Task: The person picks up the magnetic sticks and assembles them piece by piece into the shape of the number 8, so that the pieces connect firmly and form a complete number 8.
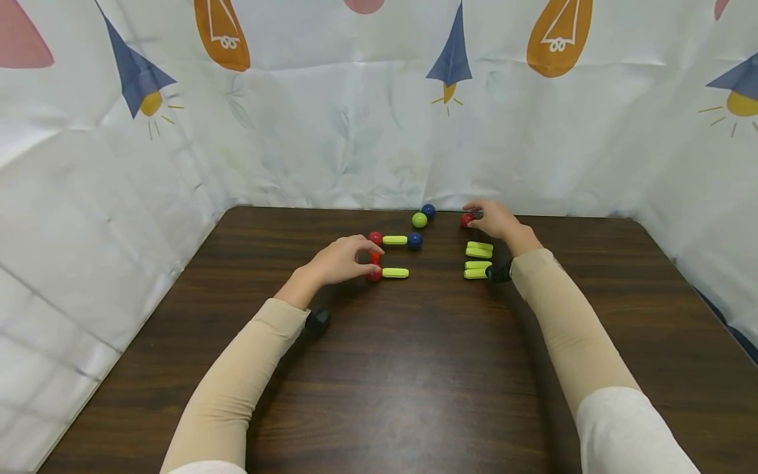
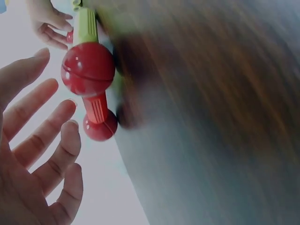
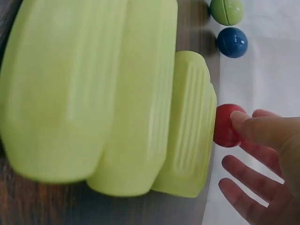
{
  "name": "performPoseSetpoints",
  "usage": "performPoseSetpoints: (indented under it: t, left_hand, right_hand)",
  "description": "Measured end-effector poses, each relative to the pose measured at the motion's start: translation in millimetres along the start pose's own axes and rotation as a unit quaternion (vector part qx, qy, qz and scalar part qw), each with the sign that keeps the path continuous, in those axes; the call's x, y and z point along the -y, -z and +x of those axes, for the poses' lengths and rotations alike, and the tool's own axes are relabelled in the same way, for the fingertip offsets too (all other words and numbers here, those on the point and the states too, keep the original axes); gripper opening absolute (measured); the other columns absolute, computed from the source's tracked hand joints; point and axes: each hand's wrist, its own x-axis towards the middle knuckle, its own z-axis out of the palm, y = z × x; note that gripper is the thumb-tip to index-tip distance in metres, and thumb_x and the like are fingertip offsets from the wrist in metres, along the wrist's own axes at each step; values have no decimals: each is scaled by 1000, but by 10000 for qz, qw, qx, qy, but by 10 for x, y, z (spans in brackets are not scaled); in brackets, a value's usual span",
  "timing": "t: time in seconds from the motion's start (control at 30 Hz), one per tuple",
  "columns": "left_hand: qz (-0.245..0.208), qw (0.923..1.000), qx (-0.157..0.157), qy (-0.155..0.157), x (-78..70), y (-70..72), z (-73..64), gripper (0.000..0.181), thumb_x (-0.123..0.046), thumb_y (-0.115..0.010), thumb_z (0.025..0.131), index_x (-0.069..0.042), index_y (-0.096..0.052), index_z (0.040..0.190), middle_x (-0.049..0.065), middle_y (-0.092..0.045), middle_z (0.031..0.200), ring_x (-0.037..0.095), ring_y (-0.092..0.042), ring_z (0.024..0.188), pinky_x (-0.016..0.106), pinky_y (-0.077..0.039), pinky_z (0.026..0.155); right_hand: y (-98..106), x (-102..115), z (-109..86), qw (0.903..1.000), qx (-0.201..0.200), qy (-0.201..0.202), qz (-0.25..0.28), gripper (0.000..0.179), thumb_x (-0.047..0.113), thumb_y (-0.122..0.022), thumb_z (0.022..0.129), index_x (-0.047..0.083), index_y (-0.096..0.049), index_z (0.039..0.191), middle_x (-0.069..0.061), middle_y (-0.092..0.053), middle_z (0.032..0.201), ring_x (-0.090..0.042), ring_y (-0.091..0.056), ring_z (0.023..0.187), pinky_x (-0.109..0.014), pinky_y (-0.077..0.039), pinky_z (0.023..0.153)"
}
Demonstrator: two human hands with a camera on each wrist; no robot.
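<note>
My left hand (image 1: 341,259) hovers beside a joined piece of red balls and sticks, and in the left wrist view its loosely spread fingers stand apart from it. An orange-red stick (image 2: 96,110) links a near red ball (image 2: 88,69) and a far red ball (image 2: 100,125). From these balls two yellow-green sticks (image 1: 395,272) run right, the farther one ending at a blue ball (image 1: 415,241). At the table's back edge my right hand (image 1: 496,219) pinches a loose red ball (image 3: 227,125) between thumb and forefinger, its other fingers held away.
Several loose yellow-green sticks (image 1: 479,249) lie in pairs in front of my right hand. A loose green ball (image 1: 419,220) and another blue ball (image 1: 428,211) sit near the back edge of the dark wooden table (image 1: 403,368). A patterned white cloth (image 1: 355,131) hangs behind it.
</note>
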Motion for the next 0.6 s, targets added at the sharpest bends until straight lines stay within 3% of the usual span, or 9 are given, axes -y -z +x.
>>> performPoseSetpoints:
  t: [0.17,0.43,0.6]
  left_hand:
    - [-50,9998,167,-117,-62,-36,46,39,-27,-74,97,-11,-70,132,7,-65,128,23,-56,91,41,-48,86]
    - [-80,9994,303,-118,-92,-94,98,39,-26,-74,97,-14,-70,133,4,-67,109,22,-54,93,40,-46,88]
    - [-3,9993,355,-80,-99,-110,123,38,-29,-74,97,-15,-70,132,2,-68,110,21,-55,94,40,-47,89]
  right_hand:
    - [-27,-21,18,10000,-43,-1,-53,44,4,-57,104,-3,-50,147,-31,-46,147,-47,-43,135,-58,-38,108]
    - [-43,-58,37,9999,-102,-26,23,45,3,-61,102,-6,-51,145,-32,-50,143,-46,-46,132,-57,-40,106]
    - [-43,-59,46,9999,-103,-30,29,46,4,-62,102,-6,-51,145,-32,-51,142,-46,-48,130,-56,-42,105]
